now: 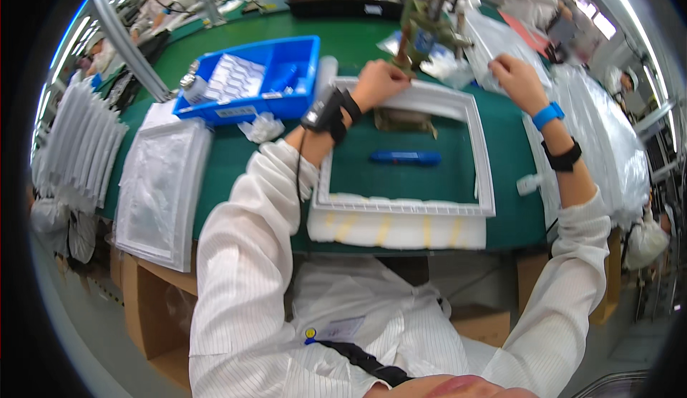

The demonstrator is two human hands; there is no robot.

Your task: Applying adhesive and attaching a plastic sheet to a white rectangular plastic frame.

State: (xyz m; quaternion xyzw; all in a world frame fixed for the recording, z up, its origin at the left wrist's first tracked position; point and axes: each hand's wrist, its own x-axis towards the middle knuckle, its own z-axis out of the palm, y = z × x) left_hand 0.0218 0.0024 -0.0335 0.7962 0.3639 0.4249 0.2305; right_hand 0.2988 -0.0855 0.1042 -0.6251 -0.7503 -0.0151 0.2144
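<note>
My left hand [379, 85] is over the far side of a white rectangular plastic frame [485, 162], fingers pinched together beside the foot of a green hand press [429, 22]. Whatever lies between those fingertips is hidden. Off to the right of the press, my right hand [519, 82] is raised with its fingers curled closed above clear plastic wrapping; I cannot make out what it holds. The frame rests on the bench with a white foam strip [401, 232] along its near side. Inside the frame opening lies a blue pen-shaped tool [405, 158].
A blue divided bin [297, 76] holds papers and small items. Left of it are a stack of wrapped white frames [161, 190] and upright white panels [82, 140]. Plastic-wrapped sheets [601, 140] lie at right. A black tray [343, 1] is at the back; people work beyond.
</note>
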